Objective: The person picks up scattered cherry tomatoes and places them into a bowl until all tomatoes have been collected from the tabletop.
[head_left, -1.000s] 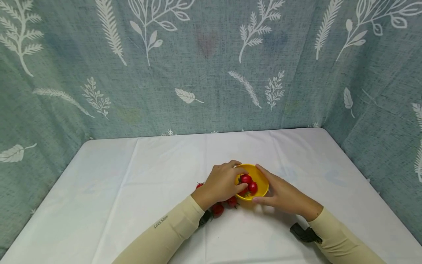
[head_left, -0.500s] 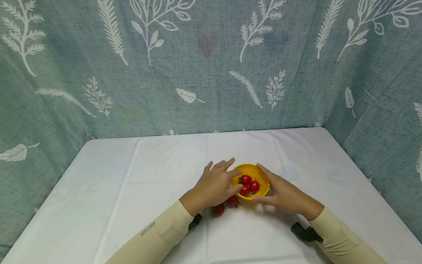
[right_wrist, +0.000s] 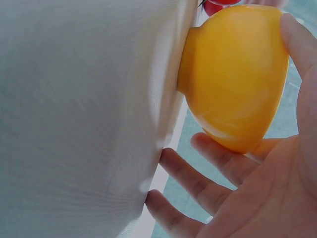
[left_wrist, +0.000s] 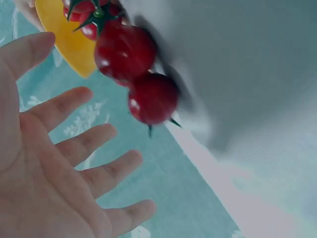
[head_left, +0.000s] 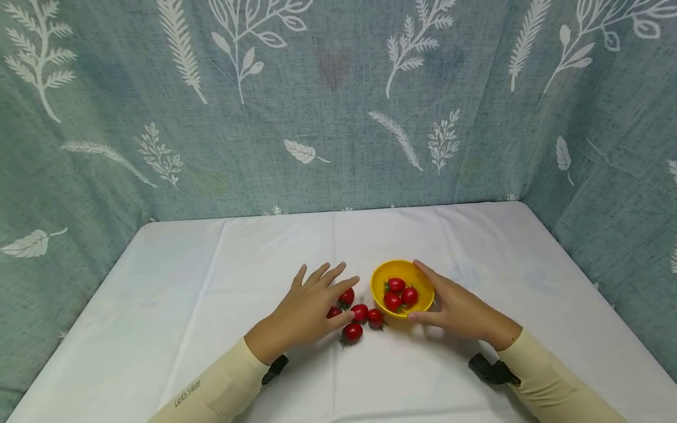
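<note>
My left hand (head_left: 298, 317) is spread, its fingers straight, above and to the left of several loose red cherry tomatoes (head_left: 352, 333). In the left wrist view its palm (left_wrist: 39, 173) holds nothing, and two tomatoes (left_wrist: 153, 98) show large beyond the fingers. My right hand (head_left: 460, 308) grips a yellow bowl (head_left: 402, 269) from the right side, thumb near the front rim and index finger at the back. From the right wrist, the bowl's outer wall (right_wrist: 237, 79) sits between thumb and fingers, its foot at the white cloth. Three tomatoes (head_left: 409, 295) with green stems lie inside the bowl.
A white cloth (head_left: 254, 258) covers the table, with faint fold lines. Behind and at both sides hangs a blue-green curtain (head_left: 338, 164) with white leaf prints. Dark straps (head_left: 489, 370) sit at the wrists over beige sleeves.
My left hand has drawn back from the bowl to the left, its fingers spreading, which uncovers the loose tomatoes. The right hand and bowl have stayed nearly still.
</note>
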